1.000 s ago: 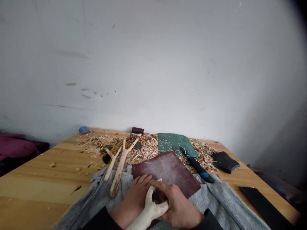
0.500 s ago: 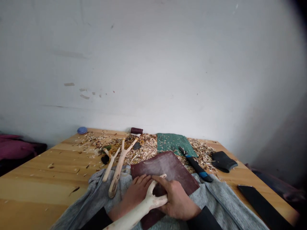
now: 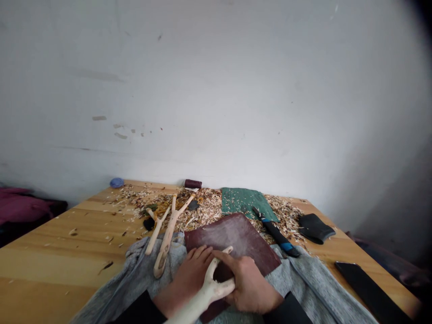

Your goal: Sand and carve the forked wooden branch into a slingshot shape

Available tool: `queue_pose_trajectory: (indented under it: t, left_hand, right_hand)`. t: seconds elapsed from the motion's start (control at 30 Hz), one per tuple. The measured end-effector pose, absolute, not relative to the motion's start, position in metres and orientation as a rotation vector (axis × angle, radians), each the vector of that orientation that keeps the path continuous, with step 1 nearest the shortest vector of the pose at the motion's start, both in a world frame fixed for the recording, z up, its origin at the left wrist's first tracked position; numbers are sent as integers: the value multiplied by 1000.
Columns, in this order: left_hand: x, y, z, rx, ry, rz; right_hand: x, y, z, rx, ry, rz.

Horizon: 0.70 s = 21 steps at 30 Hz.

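A pale, bark-stripped wooden slingshot frame [image 3: 209,288] slants across the front, its fork pointing away from me and its handle running out of the bottom edge. My right hand [image 3: 248,283] is closed on the fork, the index finger stretched along the far prong. Under both hands lies a dark red sheet of sandpaper [image 3: 243,238], dusted white in the middle. My left hand [image 3: 189,276] rests flat on its left part, fingers extended, partly behind the slingshot frame. Grey cloth [image 3: 290,279] is spread beneath the sheet.
Two finished-looking forked frames [image 3: 167,243] [image 3: 155,236] lie at left. Wood shavings [image 3: 205,207] cover the back, around a green sheet [image 3: 243,200]. A black-and-blue knife [image 3: 276,234], black folded piece [image 3: 315,227] and phone [image 3: 367,288] lie at right. A thread spool [image 3: 193,183] stands near the wall.
The handle of the slingshot frame has swung a little to the right and sunk lower, while its fork stays in my right hand. My left hand keeps its place on the sandpaper.
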<state>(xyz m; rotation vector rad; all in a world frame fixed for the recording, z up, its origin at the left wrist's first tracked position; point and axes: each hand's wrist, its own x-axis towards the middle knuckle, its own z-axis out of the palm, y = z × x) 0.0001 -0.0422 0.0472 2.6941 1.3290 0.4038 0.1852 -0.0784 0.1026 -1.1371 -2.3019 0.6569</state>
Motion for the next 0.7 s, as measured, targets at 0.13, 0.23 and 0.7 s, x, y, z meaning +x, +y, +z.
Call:
queue_pose_trajectory:
  t: [0.13,0.23,0.7]
  left_hand:
    - [0,-40,49,2697,1345,257]
    - [-1,-45,57,2688,1318,329]
    - [-1,-37,38,2759,1314,364]
  right_hand:
    - [190,-75,99,-1198,-2300,569]
    - [184,-82,106,-1031,-2261,737]
    - [192,-71,96,-1233,-2304,547]
